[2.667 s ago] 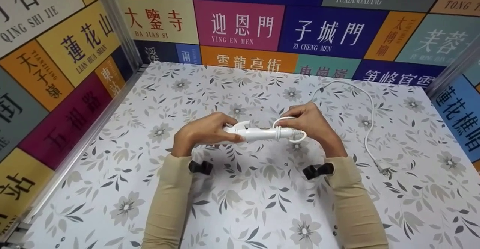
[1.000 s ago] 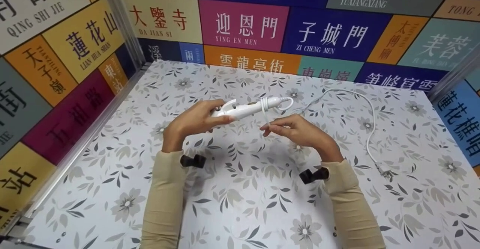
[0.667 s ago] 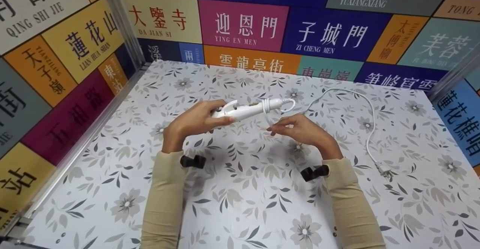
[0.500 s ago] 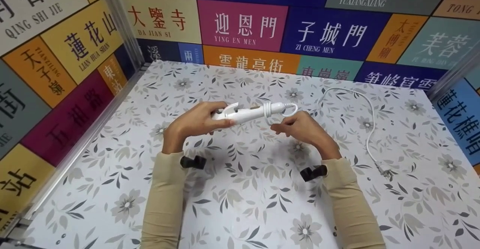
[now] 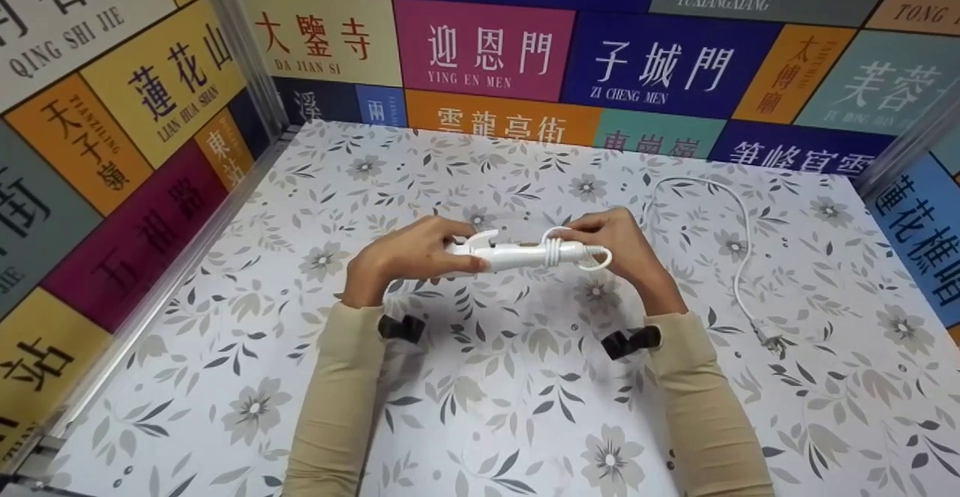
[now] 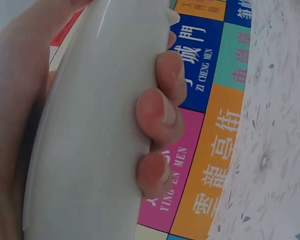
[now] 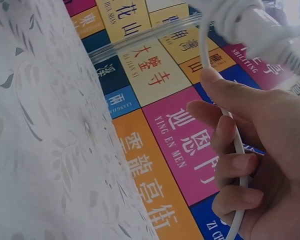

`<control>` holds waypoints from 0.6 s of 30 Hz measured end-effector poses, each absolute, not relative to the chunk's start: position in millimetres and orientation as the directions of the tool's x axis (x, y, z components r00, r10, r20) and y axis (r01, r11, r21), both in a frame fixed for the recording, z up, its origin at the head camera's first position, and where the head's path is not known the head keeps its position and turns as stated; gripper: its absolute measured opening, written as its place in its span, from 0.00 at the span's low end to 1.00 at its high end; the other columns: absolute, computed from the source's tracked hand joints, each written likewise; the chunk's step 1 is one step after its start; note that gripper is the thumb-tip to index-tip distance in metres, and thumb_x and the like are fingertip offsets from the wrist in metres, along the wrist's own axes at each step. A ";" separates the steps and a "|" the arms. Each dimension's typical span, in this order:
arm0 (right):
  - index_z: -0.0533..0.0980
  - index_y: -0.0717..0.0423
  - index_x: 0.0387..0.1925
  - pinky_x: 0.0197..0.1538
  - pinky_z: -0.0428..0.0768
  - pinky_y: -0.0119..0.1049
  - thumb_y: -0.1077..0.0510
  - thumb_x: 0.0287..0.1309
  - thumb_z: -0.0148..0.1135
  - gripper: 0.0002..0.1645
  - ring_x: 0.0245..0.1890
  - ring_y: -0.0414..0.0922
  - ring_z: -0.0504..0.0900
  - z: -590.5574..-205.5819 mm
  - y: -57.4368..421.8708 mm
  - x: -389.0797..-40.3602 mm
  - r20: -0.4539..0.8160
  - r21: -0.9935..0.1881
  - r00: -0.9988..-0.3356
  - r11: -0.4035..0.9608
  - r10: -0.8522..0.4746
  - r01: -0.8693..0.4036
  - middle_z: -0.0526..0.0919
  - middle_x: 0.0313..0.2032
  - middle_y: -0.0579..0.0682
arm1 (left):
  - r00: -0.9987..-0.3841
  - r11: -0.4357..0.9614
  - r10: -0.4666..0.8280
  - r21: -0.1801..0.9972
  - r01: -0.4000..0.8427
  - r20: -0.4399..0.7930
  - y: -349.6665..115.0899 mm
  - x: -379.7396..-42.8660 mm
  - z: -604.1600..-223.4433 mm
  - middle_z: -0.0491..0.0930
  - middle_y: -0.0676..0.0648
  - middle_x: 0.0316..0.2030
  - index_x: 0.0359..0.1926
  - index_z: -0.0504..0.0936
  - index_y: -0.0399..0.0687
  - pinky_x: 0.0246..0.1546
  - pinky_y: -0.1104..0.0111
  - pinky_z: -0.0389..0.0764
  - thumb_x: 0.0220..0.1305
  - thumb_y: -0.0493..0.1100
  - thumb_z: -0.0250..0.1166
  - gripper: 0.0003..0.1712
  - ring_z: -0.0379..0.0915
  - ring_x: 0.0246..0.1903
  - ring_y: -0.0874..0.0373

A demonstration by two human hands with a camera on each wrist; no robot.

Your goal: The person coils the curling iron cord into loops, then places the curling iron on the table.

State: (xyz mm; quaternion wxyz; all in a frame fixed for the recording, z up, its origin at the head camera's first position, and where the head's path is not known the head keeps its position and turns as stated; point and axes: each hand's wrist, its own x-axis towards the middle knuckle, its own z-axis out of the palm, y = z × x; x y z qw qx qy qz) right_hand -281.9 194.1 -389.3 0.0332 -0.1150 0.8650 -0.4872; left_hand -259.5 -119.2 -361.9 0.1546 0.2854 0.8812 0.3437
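Observation:
A white curling iron (image 5: 517, 257) with a raised lever is held level above the table. My left hand (image 5: 416, 249) grips its left part; the left wrist view shows the fingers curled round the smooth white body (image 6: 90, 125). Turns of white cord (image 5: 553, 252) are wound round the handle near its right end, where a small loop leaves the ribbed cord sleeve. Just behind that end, my right hand (image 5: 615, 238) holds the cord. In the right wrist view, thumb and forefinger pinch the cord (image 7: 238, 140), which runs down past the other curled fingers.
The remaining cord (image 5: 742, 208) curves over the flowered tabletop (image 5: 480, 422) to a plug (image 5: 771, 338) on the right. Walls of coloured signs (image 5: 487, 51) stand behind and to the left. Each wrist carries a small black camera mount (image 5: 630, 342).
The right hand has gone from in front of the handle to behind it, carrying the cord round. The curling iron has tilted level and shifted right and nearer with the left hand.

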 end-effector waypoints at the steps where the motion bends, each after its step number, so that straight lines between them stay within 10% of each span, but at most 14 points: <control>1: 0.88 0.56 0.41 0.31 0.80 0.31 0.44 0.53 0.75 0.21 0.26 0.38 0.82 -388.2 194.4 -281.9 0.039 -0.868 -0.977 0.477 -0.212 -0.138 0.90 0.35 0.49 | -0.788 0.607 0.610 0.688 0.397 -0.082 -117.9 -259.5 -362.4 0.84 0.50 0.41 0.51 0.84 0.56 0.29 0.68 0.76 0.62 0.60 0.67 0.21 0.74 0.29 0.59; 18: 0.88 0.54 0.41 0.31 0.72 0.29 0.52 0.63 0.67 0.12 0.28 0.41 0.74 -356.4 180.9 -253.1 0.260 -0.736 -0.907 0.540 -0.330 -0.408 0.84 0.32 0.50 | -0.825 0.702 0.556 0.588 0.401 -0.101 -116.7 -259.8 -359.1 0.83 0.50 0.39 0.55 0.81 0.58 0.29 0.67 0.75 0.64 0.63 0.64 0.24 0.73 0.28 0.59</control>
